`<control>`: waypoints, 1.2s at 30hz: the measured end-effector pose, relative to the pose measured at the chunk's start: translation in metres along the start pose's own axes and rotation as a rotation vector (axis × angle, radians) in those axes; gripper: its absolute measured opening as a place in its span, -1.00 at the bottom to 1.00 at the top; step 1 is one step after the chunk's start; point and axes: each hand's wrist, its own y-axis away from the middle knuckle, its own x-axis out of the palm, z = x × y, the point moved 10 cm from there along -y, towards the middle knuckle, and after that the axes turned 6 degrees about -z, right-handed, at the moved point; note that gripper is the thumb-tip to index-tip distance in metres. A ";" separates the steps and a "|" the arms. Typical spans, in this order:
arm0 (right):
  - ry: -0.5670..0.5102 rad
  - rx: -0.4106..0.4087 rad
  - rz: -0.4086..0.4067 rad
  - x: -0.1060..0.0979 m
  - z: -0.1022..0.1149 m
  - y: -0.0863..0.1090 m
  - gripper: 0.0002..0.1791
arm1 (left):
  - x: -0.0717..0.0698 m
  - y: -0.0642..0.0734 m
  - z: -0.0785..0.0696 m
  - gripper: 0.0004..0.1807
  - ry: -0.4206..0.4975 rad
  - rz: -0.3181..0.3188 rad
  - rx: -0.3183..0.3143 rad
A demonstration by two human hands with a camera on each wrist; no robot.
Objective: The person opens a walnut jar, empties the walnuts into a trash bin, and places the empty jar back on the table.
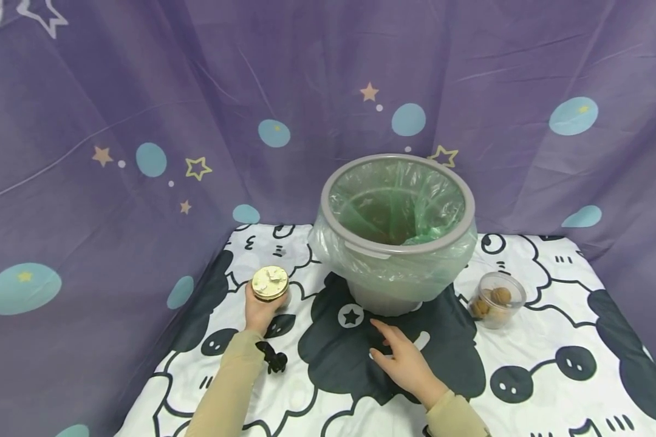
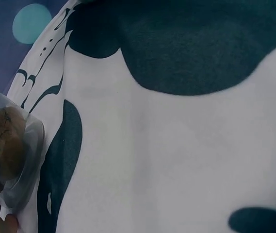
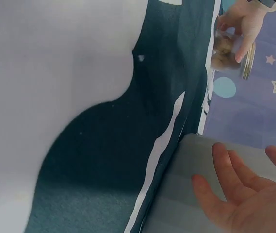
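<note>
My left hand [image 1: 259,314] grips a clear plastic jar [image 2: 33,145] with a gold lid [image 1: 270,283], on the left side of the table. Brown, walnut-like lumps [image 2: 4,145] show through its wall; the right wrist view also shows the fingers wrapped round this jar [image 3: 223,51]. My right hand [image 1: 403,359] holds nothing, its fingers spread and loosely bent in front of a grey trash bin [image 1: 379,288]. A green translucent bag [image 1: 399,212] lines the bin and folds over its rim. In the right wrist view, the fingers [image 3: 225,170] appear before the bin's wall.
Right of the bin stands a second clear jar [image 1: 512,297], lidless, with several walnut-like lumps [image 1: 489,303] inside. A white and dark cartoon-print cloth [image 1: 557,321] covers the table. Behind and at the left hangs a purple curtain [image 1: 306,73].
</note>
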 end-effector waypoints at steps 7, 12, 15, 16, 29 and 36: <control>0.019 0.000 0.009 0.002 0.000 0.002 -0.40 | 0.000 0.003 -0.008 -0.01 0.026 0.013 0.050; 0.022 0.000 0.019 0.003 0.001 0.003 -0.40 | -0.005 0.005 -0.007 0.00 0.028 -0.001 0.053; 0.020 0.005 0.023 0.002 0.001 0.004 -0.40 | -0.008 0.006 -0.006 -0.01 0.033 -0.010 0.059; 0.022 0.007 0.024 0.002 0.001 0.004 -0.40 | -0.009 0.006 -0.006 -0.01 0.031 -0.012 0.064; 0.048 -0.052 -0.027 -0.008 0.008 0.000 -0.40 | -0.007 0.025 -0.031 -0.02 0.005 0.064 0.152; 0.033 -0.067 -0.037 -0.013 0.015 -0.004 -0.38 | 0.004 0.050 -0.038 0.02 -0.089 0.148 0.109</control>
